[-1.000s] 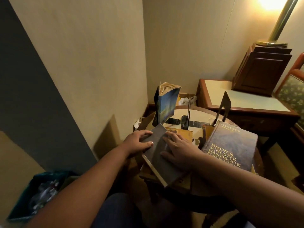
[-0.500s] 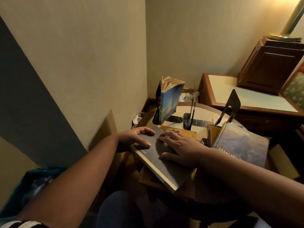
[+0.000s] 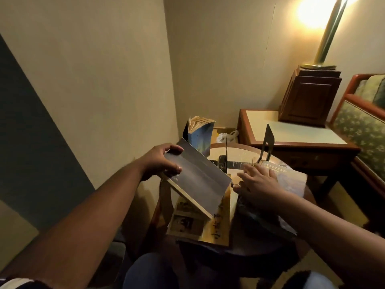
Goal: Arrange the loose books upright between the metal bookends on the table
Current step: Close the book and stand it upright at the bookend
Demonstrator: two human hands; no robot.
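The left hand (image 3: 160,161) grips one end of the grey book (image 3: 200,180), fingers curled round it, so the book hangs tilted with its low corner on the yellow book (image 3: 220,232). The right hand (image 3: 258,182), past the book's loose end, is flat and holds nothing, so the book could slip out. Just behind the grip stands the blue book (image 3: 201,138) by a metal bookend (image 3: 226,151); a bump could tip it.

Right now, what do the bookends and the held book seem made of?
Bookends: thin dark sheet, likely painted metal, judging by the flat blade-like profile. Book: paper, a matte grey card cover, seemingly softback; pale page edges show.
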